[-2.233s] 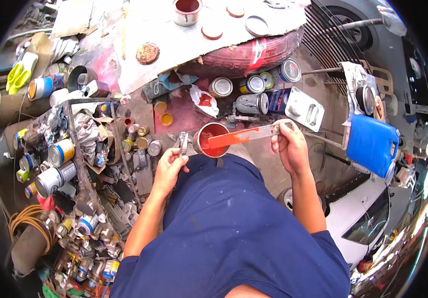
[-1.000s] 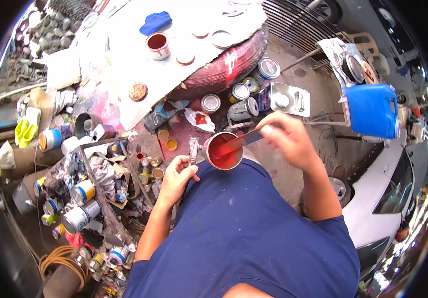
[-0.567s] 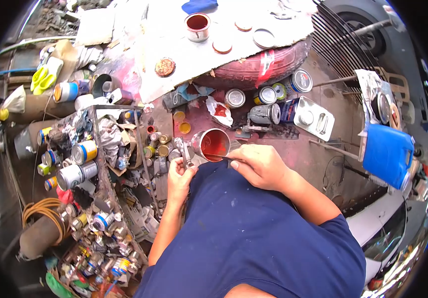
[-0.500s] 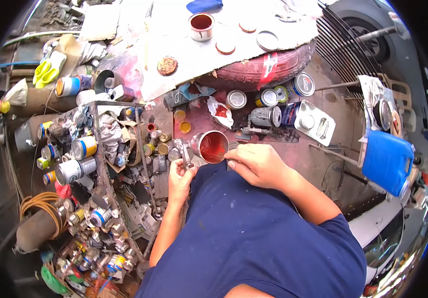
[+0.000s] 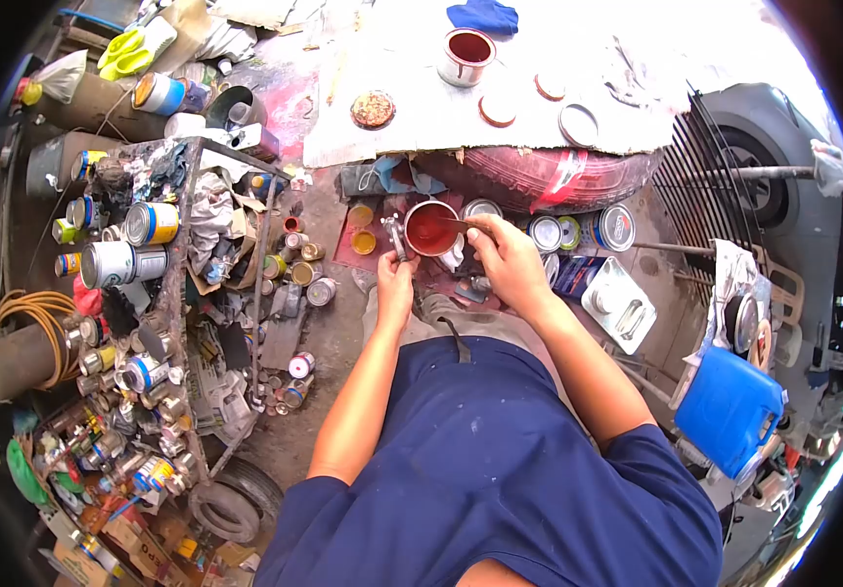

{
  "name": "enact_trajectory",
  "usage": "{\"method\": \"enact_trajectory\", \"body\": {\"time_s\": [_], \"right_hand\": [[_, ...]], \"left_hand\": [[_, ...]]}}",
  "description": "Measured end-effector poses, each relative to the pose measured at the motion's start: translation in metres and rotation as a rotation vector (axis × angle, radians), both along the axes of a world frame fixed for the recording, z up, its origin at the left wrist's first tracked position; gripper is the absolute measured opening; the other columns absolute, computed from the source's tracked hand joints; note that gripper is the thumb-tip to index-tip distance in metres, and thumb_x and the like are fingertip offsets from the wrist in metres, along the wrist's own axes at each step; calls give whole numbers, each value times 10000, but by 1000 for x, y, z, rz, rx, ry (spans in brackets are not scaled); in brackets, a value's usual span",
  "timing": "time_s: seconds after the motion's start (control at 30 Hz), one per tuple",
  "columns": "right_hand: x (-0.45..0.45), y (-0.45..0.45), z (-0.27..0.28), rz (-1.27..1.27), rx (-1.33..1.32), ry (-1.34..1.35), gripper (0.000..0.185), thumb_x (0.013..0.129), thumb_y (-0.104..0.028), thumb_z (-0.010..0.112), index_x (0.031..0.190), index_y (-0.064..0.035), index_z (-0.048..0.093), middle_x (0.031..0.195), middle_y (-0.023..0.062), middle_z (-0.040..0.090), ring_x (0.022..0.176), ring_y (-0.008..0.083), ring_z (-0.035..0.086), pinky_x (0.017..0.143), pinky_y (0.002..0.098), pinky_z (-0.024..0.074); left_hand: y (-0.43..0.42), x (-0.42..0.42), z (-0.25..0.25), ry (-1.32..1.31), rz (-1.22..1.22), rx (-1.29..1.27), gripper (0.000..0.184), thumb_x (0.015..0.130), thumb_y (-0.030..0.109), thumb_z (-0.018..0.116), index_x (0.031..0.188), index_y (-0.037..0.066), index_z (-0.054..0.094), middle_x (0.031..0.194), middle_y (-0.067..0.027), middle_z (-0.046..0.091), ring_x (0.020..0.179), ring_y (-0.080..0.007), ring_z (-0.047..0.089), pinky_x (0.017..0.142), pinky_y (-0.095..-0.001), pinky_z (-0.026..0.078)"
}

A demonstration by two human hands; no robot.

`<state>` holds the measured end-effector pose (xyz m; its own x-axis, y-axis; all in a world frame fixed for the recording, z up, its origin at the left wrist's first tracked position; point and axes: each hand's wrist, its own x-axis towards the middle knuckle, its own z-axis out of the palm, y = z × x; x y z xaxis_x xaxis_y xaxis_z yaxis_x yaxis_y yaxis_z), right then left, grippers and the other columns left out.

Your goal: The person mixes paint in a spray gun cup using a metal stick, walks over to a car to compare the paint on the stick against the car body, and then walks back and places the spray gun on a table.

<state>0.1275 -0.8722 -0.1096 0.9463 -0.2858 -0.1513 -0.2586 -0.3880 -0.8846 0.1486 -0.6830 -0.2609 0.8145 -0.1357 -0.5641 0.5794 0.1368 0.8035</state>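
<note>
In front of my body is a metal cup (image 5: 411, 227) with red paint (image 5: 431, 231) inside. My left hand (image 5: 395, 290) is closed around the metal handle (image 5: 395, 238) on the cup's left side. From the right, my right hand (image 5: 508, 256) grips a thin stirring stick (image 5: 458, 225), whose far end reaches over the rim into the paint. Below the cup, a white crumpled wrapper is partly hidden. On the white-covered table ahead stand an open paint can (image 5: 465, 61) with red drips and several loose lids (image 5: 497, 111).
A tyre (image 5: 529, 176) with red tape lies under the table edge. Left of me, a metal rack (image 5: 187, 196) is crowded with paint cans and rags. To the right are a silver rectangular can (image 5: 619, 305), a blue jerrycan (image 5: 730, 409) and a black grille (image 5: 710, 176).
Both hands have moved forward with the cup, away from my shirt and closer to the table. The stick stays in the paint. My view has shifted, and more of the floor shows.
</note>
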Motion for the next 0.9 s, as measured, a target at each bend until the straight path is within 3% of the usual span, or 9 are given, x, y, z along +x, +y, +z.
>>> {"method": "enact_trajectory", "body": {"time_s": [0.1, 0.13, 0.17, 0.33, 0.43, 0.5, 0.63, 0.73, 0.9], "right_hand": [[3, -5, -18, 18, -66, -36, 231, 982, -119, 590, 1177, -3, 634, 922, 107, 689, 728, 151, 651, 684, 292, 535], [5, -5, -22, 0, -40, -42, 232, 984, -123, 591, 1178, -3, 632, 914, 103, 685, 711, 136, 642, 668, 285, 530], [6, -6, -24, -9, -49, -34, 231, 981, -122, 593, 1174, -1, 634, 927, 113, 690, 732, 158, 656, 683, 294, 533], [17, -15, -22, -20, -279, -196, 221, 962, -120, 603, 1143, -3, 649, 1010, 170, 702, 889, 291, 703, 782, 353, 543], [23, -20, -12, -30, -275, -124, 218, 954, -126, 607, 1131, -10, 658, 1067, 192, 693, 994, 342, 684, 846, 378, 534], [27, -23, -19, 5, -348, -135, 202, 958, -159, 608, 1107, -35, 663, 1024, 171, 689, 936, 344, 682, 805, 387, 539], [38, -23, -36, 92, -510, -112, 175, 951, -225, 609, 1044, -90, 672, 930, 115, 663, 841, 317, 683, 723, 417, 553], [42, -20, -41, 196, -586, -68, 166, 951, -232, 603, 1016, -96, 672, 918, 112, 654, 834, 311, 681, 716, 417, 553], [50, -20, -34, 207, -590, -90, 159, 949, -233, 601, 999, -99, 669, 912, 111, 645, 828, 310, 676, 712, 426, 550]], "left_hand": [[-18, 14, -14, -17, 43, 31, 334, 873, 97, 570, 1174, -40, 522, 1030, -90, 629, 934, -141, 574, 875, -281, 435], [-21, 18, -18, -1, 38, 56, 341, 866, 103, 574, 1172, -37, 518, 990, -72, 617, 876, -121, 549, 813, -264, 429], [-24, 21, -21, 15, 32, 81, 348, 859, 108, 577, 1170, -35, 514, 950, -55, 605, 818, -100, 524, 751, -246, 423], [-35, 36, -40, -22, -29, 206, 415, 837, 158, 580, 1182, -69, 539, 1014, -115, 634, 921, -187, 574, 845, -304, 454], [-38, 41, -54, -44, -69, 253, 408, 851, 167, 564, 1185, -67, 554, 1022, -113, 638, 926, -191, 573, 851, -310, 450], [-35, 46, -61, -43, -123, 271, 353, 868, 144, 551, 1166, -46, 563, 989, -78, 631, 904, -155, 554, 830, -293, 440], [-34, 48, -54, -40, -181, 360, 417, 857, 200, 577, 1196, -41, 564, 1038, -113, 648, 953, -201, 580, 872, -315, 447], [-36, 49, -42, -36, -230, 487, 513, 817, 255, 595, 1240, -34, 564, 1132, -245, 660, 1076, -349, 630, 957, -401, 459], [-32, 45, -47, -157, -307, 523, 621, 792, 258, 626, 1333, -26, 519, 1240, -272, 599, 1185, -410, 560, 1024, -445, 430]]}}
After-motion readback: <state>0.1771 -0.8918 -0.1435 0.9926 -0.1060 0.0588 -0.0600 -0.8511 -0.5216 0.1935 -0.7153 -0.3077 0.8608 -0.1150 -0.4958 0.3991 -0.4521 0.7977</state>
